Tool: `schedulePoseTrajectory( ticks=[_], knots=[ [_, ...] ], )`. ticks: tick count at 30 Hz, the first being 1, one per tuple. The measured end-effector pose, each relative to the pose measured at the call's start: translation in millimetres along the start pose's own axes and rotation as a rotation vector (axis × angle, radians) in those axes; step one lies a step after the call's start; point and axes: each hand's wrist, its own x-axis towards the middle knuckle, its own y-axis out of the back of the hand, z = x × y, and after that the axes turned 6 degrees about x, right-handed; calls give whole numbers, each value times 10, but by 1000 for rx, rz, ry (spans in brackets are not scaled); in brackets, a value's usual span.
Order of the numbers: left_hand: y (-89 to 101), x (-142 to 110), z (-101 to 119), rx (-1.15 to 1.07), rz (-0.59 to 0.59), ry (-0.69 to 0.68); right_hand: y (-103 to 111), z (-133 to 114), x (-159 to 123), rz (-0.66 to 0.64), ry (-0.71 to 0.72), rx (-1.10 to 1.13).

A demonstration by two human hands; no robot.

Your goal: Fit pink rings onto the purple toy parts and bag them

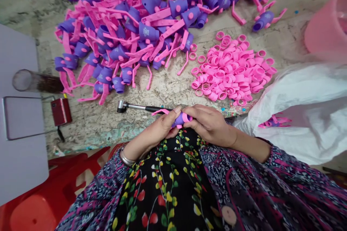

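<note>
My left hand [159, 126] and my right hand [207, 124] meet in front of my lap, both gripping a purple plastic cylinder part [181, 119] with a pink ring around its end. A pink plastic arm sticks out from it toward the left. Just behind my left hand lies a metal socket tool with a black handle [138, 107]. A large heap of similar purple-and-pink parts [130, 32] covers the floor ahead, and a pile of loose pink plastic rings [233, 68] lies to its right.
A white plastic sack [295, 115] lies at the right with a purple-and-pink part on it, and a pink bucket [328, 21] stands beyond it. At the left are a grey board [18, 151], a glass [35, 81], a small red box [61, 112] and a red stool [48, 195].
</note>
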Motion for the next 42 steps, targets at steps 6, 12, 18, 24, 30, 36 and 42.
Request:
schedulePoseTrajectory(
  ticks=[6, 12, 18, 24, 30, 36, 42],
  knots=[
    [13, 26, -45, 27, 4, -39, -10, 6, -8, 15, -28, 28],
    [35, -60, 97, 189, 72, -155, 51, -17, 56, 98, -219, 306],
    [34, -47, 203, 353, 157, -295, -63, -77, 339, 365, -676, 926],
    [-6, -39, 203, 498, 261, -424, -186, -138, 488, 348, -770, 1239],
    [-69, -41, 189, 654, 383, -459, -196, -106, 455, 368, -762, 1230],
    [-137, -20, 179, 766, 447, -339, -248, -40, 399, 372, -753, 1278],
    [-184, -8, 151, 788, 438, -254, -327, 3, 327, 399, -739, 1261]
  ],
)
